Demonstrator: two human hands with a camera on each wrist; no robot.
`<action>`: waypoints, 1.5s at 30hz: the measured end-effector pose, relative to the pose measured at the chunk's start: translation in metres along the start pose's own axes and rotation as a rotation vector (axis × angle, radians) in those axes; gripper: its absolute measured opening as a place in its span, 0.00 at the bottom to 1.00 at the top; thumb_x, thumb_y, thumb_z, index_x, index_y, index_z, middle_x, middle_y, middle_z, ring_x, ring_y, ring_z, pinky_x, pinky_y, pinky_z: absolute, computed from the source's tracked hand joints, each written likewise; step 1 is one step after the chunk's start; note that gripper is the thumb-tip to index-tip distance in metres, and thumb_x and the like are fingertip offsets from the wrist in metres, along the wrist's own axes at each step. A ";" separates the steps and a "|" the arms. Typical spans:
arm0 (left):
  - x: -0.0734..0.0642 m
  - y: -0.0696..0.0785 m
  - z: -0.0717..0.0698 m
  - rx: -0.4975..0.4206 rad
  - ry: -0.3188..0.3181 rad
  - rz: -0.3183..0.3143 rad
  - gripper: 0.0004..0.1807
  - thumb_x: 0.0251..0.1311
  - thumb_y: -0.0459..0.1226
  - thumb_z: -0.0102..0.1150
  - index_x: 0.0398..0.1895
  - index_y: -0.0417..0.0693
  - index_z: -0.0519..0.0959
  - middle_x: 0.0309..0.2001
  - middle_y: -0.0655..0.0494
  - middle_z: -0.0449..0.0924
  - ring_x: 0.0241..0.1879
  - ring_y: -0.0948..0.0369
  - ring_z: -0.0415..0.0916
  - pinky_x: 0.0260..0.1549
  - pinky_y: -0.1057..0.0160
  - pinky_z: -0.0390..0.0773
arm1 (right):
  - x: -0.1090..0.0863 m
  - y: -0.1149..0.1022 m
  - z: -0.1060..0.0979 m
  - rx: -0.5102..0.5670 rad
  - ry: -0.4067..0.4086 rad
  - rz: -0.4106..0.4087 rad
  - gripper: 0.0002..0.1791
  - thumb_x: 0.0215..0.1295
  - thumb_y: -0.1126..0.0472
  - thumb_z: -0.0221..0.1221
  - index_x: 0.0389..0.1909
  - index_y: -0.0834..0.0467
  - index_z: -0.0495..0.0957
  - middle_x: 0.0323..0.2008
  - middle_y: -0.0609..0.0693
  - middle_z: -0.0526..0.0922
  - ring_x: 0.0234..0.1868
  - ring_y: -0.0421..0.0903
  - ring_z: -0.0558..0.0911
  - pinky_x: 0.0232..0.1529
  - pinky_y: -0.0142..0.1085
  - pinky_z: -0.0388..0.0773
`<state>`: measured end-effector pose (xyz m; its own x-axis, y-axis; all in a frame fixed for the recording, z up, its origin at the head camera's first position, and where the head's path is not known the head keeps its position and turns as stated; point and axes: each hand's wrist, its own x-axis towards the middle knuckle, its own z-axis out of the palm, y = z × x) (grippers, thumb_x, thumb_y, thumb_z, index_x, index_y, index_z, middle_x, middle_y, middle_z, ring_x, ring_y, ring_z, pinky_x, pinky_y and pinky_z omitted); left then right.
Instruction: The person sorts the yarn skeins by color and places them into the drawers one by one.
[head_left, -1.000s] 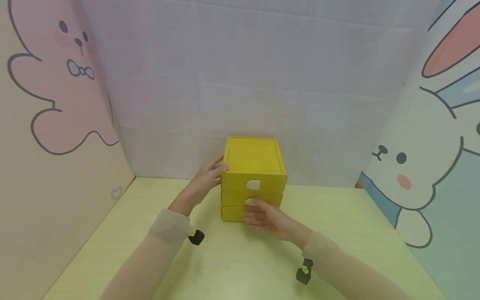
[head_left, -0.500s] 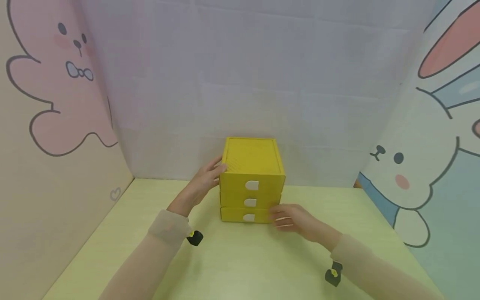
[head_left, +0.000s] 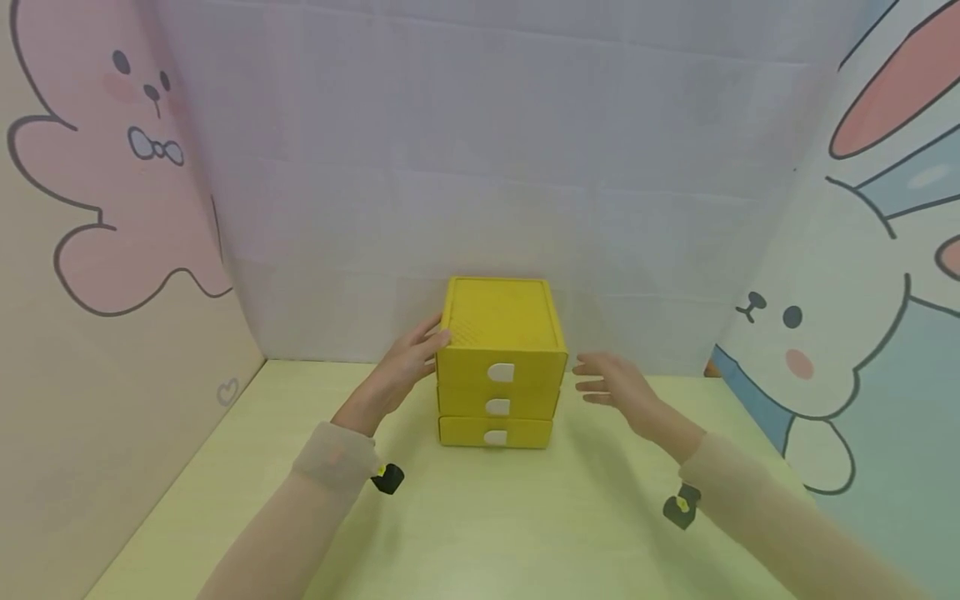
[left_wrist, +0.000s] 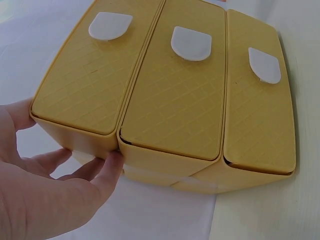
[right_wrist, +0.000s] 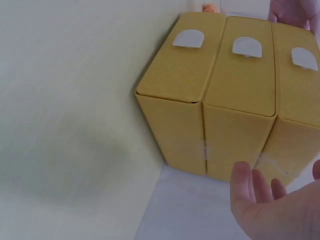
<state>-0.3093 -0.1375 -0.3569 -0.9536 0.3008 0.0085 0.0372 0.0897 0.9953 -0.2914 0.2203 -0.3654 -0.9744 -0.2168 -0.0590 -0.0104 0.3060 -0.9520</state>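
Observation:
A yellow drawer box (head_left: 504,312) with three stacked drawers and white tabs stands on the pale table against the back wall. All its drawers sit pushed in. My left hand (head_left: 401,371) rests at the box's upper left side. In the left wrist view its thumb lies at the top front edge and the extended fingers (left_wrist: 110,172) touch the side wall. To the right of the box, my right hand (head_left: 630,392) hovers with fingers spread loosely, apart from it and holding nothing. The right wrist view shows those fingers (right_wrist: 241,185) near the box's side.
A white cloth wall (head_left: 637,208) rises behind the box. Side panels carry a pink cartoon bear (head_left: 142,192) on the left and a white rabbit (head_left: 840,333) on the right. The pale yellow tabletop (head_left: 480,517) extends in front. Each wrist wears a small black camera (head_left: 387,478).
My right hand has left the middle drawer's tab, moving right past the front and then up beside the box. My left hand has stayed on the box's left side.

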 end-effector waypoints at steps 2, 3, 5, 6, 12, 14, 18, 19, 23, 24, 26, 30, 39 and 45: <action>0.000 0.000 0.000 -0.002 0.001 0.001 0.39 0.82 0.52 0.50 0.88 0.62 0.48 0.86 0.50 0.49 0.84 0.47 0.50 0.80 0.38 0.54 | 0.004 -0.009 0.003 0.003 0.003 -0.015 0.39 0.86 0.46 0.44 0.81 0.70 0.53 0.76 0.72 0.64 0.73 0.69 0.72 0.72 0.55 0.74; 0.000 0.000 -0.001 -0.003 0.001 0.001 0.39 0.82 0.52 0.50 0.88 0.62 0.48 0.86 0.50 0.49 0.84 0.47 0.50 0.80 0.38 0.54 | 0.006 -0.013 0.004 0.009 0.004 -0.019 0.39 0.86 0.45 0.43 0.82 0.70 0.51 0.78 0.72 0.61 0.74 0.69 0.70 0.74 0.55 0.72; 0.000 0.000 -0.001 -0.003 0.003 0.001 0.39 0.83 0.52 0.50 0.88 0.62 0.48 0.86 0.50 0.48 0.84 0.47 0.49 0.80 0.39 0.54 | 0.011 -0.020 0.009 0.028 0.013 -0.016 0.40 0.87 0.44 0.43 0.83 0.69 0.47 0.80 0.70 0.57 0.76 0.69 0.67 0.77 0.55 0.68; 0.000 0.000 -0.001 -0.004 0.004 0.000 0.39 0.83 0.52 0.50 0.88 0.62 0.48 0.86 0.51 0.48 0.84 0.48 0.49 0.80 0.39 0.54 | 0.014 -0.022 0.012 0.040 0.017 -0.015 0.41 0.87 0.45 0.42 0.84 0.68 0.46 0.81 0.69 0.55 0.77 0.69 0.66 0.77 0.55 0.66; -0.001 0.000 0.000 -0.002 0.008 -0.005 0.39 0.83 0.52 0.50 0.88 0.62 0.48 0.86 0.48 0.48 0.83 0.46 0.49 0.80 0.38 0.53 | 0.029 -0.031 0.026 0.138 0.045 -0.019 0.38 0.86 0.49 0.43 0.85 0.65 0.47 0.85 0.62 0.49 0.80 0.67 0.62 0.80 0.55 0.62; -0.001 0.000 0.001 -0.005 0.008 -0.006 0.39 0.82 0.52 0.50 0.88 0.62 0.48 0.85 0.47 0.49 0.83 0.45 0.50 0.80 0.38 0.53 | 0.032 -0.033 0.031 0.169 0.047 -0.030 0.36 0.85 0.51 0.43 0.84 0.65 0.51 0.84 0.62 0.51 0.80 0.66 0.61 0.80 0.55 0.61; 0.000 -0.001 0.001 -0.019 0.007 -0.007 0.38 0.82 0.53 0.51 0.88 0.63 0.49 0.85 0.47 0.50 0.83 0.46 0.50 0.80 0.38 0.54 | 0.036 -0.033 0.036 0.182 0.056 -0.044 0.36 0.82 0.53 0.43 0.84 0.65 0.53 0.82 0.62 0.57 0.80 0.64 0.61 0.81 0.55 0.58; 0.000 -0.001 0.002 -0.021 0.007 -0.007 0.38 0.82 0.52 0.51 0.88 0.63 0.49 0.85 0.47 0.50 0.83 0.46 0.50 0.80 0.38 0.54 | 0.037 -0.033 0.037 0.177 0.061 -0.044 0.37 0.81 0.53 0.43 0.84 0.65 0.52 0.82 0.62 0.57 0.80 0.64 0.62 0.82 0.56 0.58; 0.000 0.001 0.002 -0.014 0.007 -0.001 0.38 0.82 0.52 0.50 0.88 0.63 0.49 0.85 0.47 0.50 0.83 0.45 0.50 0.80 0.38 0.54 | 0.037 -0.033 0.040 0.152 0.063 -0.038 0.38 0.79 0.54 0.44 0.86 0.62 0.49 0.82 0.60 0.60 0.79 0.60 0.63 0.82 0.56 0.56; -0.001 0.001 0.002 -0.014 0.009 -0.002 0.38 0.82 0.52 0.51 0.88 0.63 0.49 0.85 0.47 0.50 0.83 0.46 0.50 0.80 0.38 0.54 | 0.037 -0.032 0.040 0.146 0.061 -0.037 0.39 0.79 0.54 0.44 0.86 0.61 0.49 0.81 0.60 0.60 0.79 0.59 0.63 0.82 0.56 0.56; -0.001 0.001 0.002 -0.009 0.005 0.003 0.39 0.83 0.52 0.50 0.89 0.62 0.48 0.85 0.47 0.49 0.83 0.45 0.50 0.80 0.37 0.53 | 0.036 -0.032 0.041 0.146 0.057 -0.037 0.39 0.78 0.55 0.44 0.86 0.61 0.49 0.81 0.59 0.61 0.78 0.59 0.63 0.82 0.56 0.56; -0.001 0.000 0.001 -0.011 0.014 -0.005 0.39 0.83 0.52 0.50 0.88 0.62 0.48 0.85 0.49 0.48 0.83 0.47 0.49 0.80 0.38 0.54 | 0.035 -0.031 0.042 0.123 0.043 -0.053 0.40 0.78 0.54 0.44 0.87 0.57 0.47 0.83 0.57 0.58 0.81 0.58 0.59 0.82 0.58 0.55; -0.002 -0.001 0.003 -0.013 0.018 0.004 0.39 0.83 0.52 0.50 0.88 0.63 0.48 0.86 0.49 0.47 0.84 0.47 0.49 0.80 0.38 0.54 | 0.035 -0.023 0.045 0.108 0.048 -0.108 0.37 0.83 0.49 0.41 0.88 0.47 0.44 0.85 0.50 0.52 0.83 0.54 0.57 0.82 0.59 0.54; -0.003 -0.005 0.003 -0.002 0.021 0.026 0.39 0.82 0.54 0.49 0.88 0.64 0.48 0.87 0.54 0.44 0.83 0.48 0.50 0.80 0.38 0.55 | 0.034 -0.021 0.048 0.184 0.041 -0.104 0.37 0.84 0.50 0.41 0.88 0.46 0.44 0.86 0.48 0.50 0.85 0.52 0.52 0.83 0.59 0.49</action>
<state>-0.3055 -0.1356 -0.3619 -0.9585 0.2826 0.0366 0.0617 0.0803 0.9949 -0.3135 0.1618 -0.3617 -0.9786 -0.1991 0.0514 -0.0741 0.1083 -0.9913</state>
